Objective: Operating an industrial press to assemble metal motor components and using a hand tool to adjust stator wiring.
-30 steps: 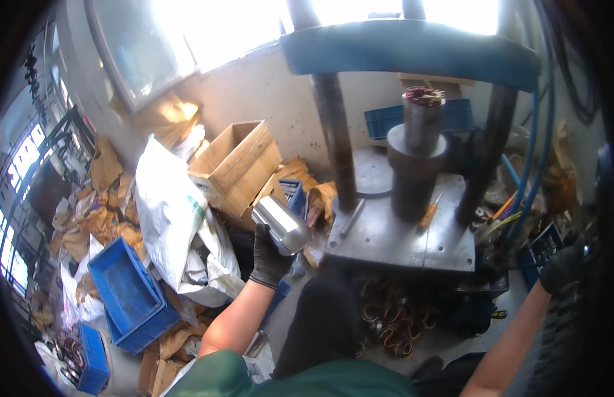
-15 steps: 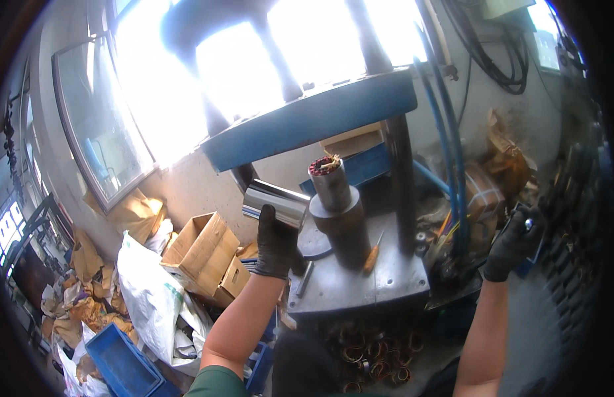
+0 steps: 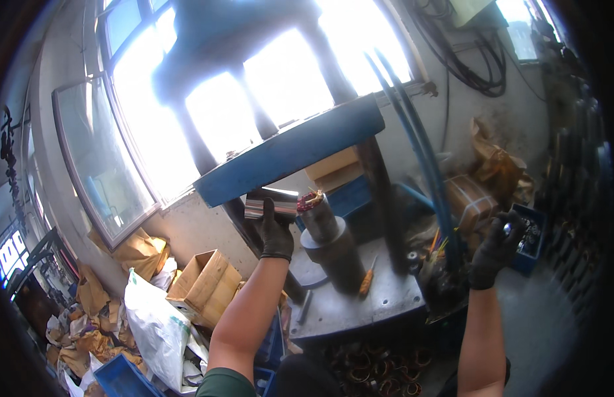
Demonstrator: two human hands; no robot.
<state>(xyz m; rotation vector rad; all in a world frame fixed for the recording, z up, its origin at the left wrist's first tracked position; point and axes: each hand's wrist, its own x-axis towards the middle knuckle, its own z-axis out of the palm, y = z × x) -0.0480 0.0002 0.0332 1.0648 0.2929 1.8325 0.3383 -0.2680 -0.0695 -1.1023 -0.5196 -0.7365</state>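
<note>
In my left hand [image 3: 278,233], gloved in dark fabric, is a shiny metal cylinder [image 3: 255,206], lying roughly sideways. Its right end is close to the wire-wound core [image 3: 309,202], with red and yellow wires, on top of a stepped metal post [image 3: 330,248]; whether they touch I cannot tell. The post stands on the steel bed [image 3: 393,291] of a press. My right hand [image 3: 493,255], also gloved, is out to the right, fingers closed around a small shiny metal piece [image 3: 507,229] whose kind is not clear. An orange-handled screwdriver [image 3: 366,283] and a metal rod [image 3: 304,307] lie by the post.
The blue press plate [image 3: 294,149] spans above the post between dark columns [image 3: 381,205]. Blue hoses [image 3: 419,152] run down on the right, near a blue bin [image 3: 530,231]. Cartons [image 3: 204,288], a white sack [image 3: 151,317] and copper-coloured rings [image 3: 386,370] are around the bed.
The view has shifted. My left hand has raised the cylinder relative to the post, level with the wound core. My right hand has come away from the blue bin, toward the left.
</note>
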